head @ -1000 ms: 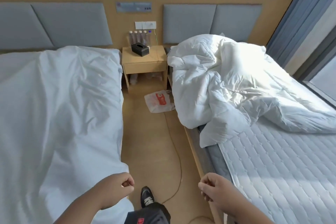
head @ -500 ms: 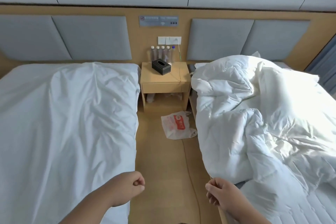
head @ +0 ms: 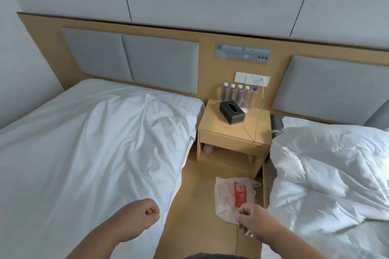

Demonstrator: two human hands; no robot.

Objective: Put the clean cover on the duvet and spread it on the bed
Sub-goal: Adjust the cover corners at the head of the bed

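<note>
Head view: the person has moved up the aisle toward the headboard since a second ago; the nightstand (head: 233, 132) and the plastic bag (head: 233, 200) on the floor now sit much closer, and the quilted bare mattress that showed at the right earlier has dropped out of frame. The view has also swung left, so the left bed now fills more of the picture. Neither hand has picked anything up over this stretch. Left hand (head: 145, 212) is clenched in a loose fist, empty, forearm raised over the near edge of the white sheet (head: 88, 153) on the left bed; whether it touches the cloth I cannot tell. Right hand (head: 250, 216) has fingers curled, empty as far as can be seen, hovering above the bag's lower corner, forearm coming in from the lower right. The duvet (head: 328, 170) lies bunched on the right bed, just right of the right hand, apart from it. The spread white cloth left of the left hand may be the clean cover, though that is a guess. Judged from this, the covering has not begun; the approach reads as positioning near the head end to take hold of either cloth. Beyond both hands, on the nightstand: a tissue box (head: 231, 111) and a row of bottles (head: 237, 94).
</note>
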